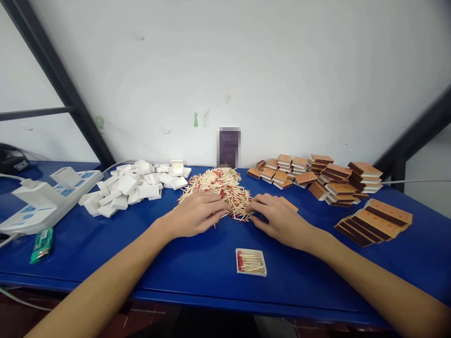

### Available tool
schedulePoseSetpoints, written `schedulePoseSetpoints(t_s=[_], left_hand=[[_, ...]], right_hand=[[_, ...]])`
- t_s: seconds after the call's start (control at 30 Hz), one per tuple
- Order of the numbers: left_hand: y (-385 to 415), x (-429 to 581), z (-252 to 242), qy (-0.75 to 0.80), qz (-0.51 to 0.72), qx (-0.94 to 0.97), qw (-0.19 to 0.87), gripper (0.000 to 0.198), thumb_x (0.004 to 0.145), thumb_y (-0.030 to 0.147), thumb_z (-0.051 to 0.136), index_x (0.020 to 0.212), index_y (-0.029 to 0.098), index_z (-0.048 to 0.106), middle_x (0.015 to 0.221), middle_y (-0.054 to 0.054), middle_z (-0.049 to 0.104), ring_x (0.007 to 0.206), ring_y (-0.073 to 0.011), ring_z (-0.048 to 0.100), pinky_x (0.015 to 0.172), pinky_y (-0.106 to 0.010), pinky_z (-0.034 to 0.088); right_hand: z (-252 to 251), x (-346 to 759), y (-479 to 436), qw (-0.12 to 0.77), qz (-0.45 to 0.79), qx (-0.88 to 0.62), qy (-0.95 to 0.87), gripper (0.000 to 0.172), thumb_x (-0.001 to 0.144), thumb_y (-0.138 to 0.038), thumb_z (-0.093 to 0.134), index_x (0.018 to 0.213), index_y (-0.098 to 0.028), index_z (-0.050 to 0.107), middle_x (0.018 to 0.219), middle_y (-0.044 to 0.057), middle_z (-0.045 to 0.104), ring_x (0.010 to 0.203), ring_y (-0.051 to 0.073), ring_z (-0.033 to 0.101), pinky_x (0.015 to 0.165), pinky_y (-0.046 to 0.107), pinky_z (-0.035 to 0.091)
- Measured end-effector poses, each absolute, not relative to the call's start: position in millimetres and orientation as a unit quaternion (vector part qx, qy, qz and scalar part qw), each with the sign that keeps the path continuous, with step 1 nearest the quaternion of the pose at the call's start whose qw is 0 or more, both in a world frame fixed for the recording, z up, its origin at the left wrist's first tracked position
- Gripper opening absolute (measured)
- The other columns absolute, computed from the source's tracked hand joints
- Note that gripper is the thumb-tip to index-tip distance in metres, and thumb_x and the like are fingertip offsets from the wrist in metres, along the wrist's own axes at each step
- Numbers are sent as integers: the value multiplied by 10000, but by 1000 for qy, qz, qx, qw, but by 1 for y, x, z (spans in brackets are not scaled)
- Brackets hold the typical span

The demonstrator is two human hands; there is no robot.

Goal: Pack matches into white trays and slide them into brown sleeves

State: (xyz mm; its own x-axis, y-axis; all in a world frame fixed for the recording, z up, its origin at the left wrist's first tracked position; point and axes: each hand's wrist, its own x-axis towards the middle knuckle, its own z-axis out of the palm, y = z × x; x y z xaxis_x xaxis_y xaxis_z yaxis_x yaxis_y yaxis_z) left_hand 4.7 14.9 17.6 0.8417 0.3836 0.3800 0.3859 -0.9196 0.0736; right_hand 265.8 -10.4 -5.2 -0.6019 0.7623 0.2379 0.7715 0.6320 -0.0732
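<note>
A heap of red-tipped matches (225,185) lies mid-table against the wall side. At its front left edge is my left hand (197,211), thumb and fingers drawn together around some matches. My right hand (275,216) faces it at the right edge of the heap, fingers curled, thumb close to the forefinger, with match ends at the tips. The exact number of matches in each hand is hidden. Nearer to me, a white matchbox tray (265,271) lies flat, filled with a layer of matches, most red heads towards the left.
White empty trays (128,184) are piled at the left. Brown matchbox sleeves (340,188) stand stacked at the right, with more sleeves (377,220) fanned in front. A power strip (75,195) and a green packet (42,244) lie far left. The blue table (197,267) ends close to me.
</note>
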Motion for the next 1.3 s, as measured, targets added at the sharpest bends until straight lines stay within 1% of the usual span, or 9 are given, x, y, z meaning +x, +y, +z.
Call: schedulePoseSetpoints(t_s=[0.07,0.13,0.27,0.33,0.43,0.63,0.8,1.0,1.3], left_hand=[[20,0,17,-186,-198,-962,-20,292,1010,210,365,1090,177,644,913,-53,648,840,-160,591,764,-292,454],[20,0,15,-177,-208,-962,-24,247,972,206,423,1043,175,657,900,-50,652,828,-160,592,762,-295,456],[13,9,8,-176,-227,-957,30,190,854,264,543,952,159,667,830,-45,634,775,-182,584,746,-325,462],[10,14,4,-184,-212,-958,58,178,869,260,530,924,169,673,826,-39,622,767,-178,581,740,-319,464],[9,18,1,-186,-186,-962,71,180,906,249,516,922,183,683,894,-41,626,816,-172,589,779,-305,470],[7,21,-2,-183,-160,-967,73,210,934,312,526,942,174,685,909,-52,616,823,-177,584,793,-311,475],[6,22,-1,-204,-146,-965,74,190,931,271,512,917,169,671,898,-47,619,819,-182,592,783,-313,471],[7,21,-1,-214,-147,-965,47,154,898,263,542,858,174,662,851,-29,618,791,-175,583,760,-312,453],[4,20,1,-212,-140,-966,-51,67,805,193,597,789,197,662,758,7,590,727,-140,554,717,-286,425]], right_hand=[[-5,266,-11,132,-12,-423,-896,126,956,-206,489,973,-192,613,963,68,595,867,215,530,761,358,398],[-5,265,-12,141,-1,-415,-899,114,947,-194,501,938,-189,615,950,64,605,861,212,526,757,354,390],[-4,262,-14,158,18,-401,-902,111,936,-201,527,888,-186,626,898,55,641,846,209,517,748,351,361],[-5,260,-14,168,22,-390,-905,111,929,-204,543,863,-187,630,868,47,654,835,205,519,732,343,345],[-7,259,-15,180,31,-371,-910,121,928,-205,553,842,-187,636,838,37,662,827,195,541,729,341,334],[-13,261,-14,181,62,-362,-913,158,960,-260,526,988,-210,674,861,43,656,859,201,567,767,344,376],[-15,261,-14,192,88,-359,-909,147,950,-245,544,974,-204,683,899,48,660,878,195,585,805,344,416],[-14,259,-15,203,99,-347,-910,142,936,-212,547,940,-198,688,859,41,663,843,185,590,788,333,431],[-13,260,-14,207,108,-359,-904,135,926,-225,566,896,-201,695,810,30,670,772,163,589,725,299,427]])
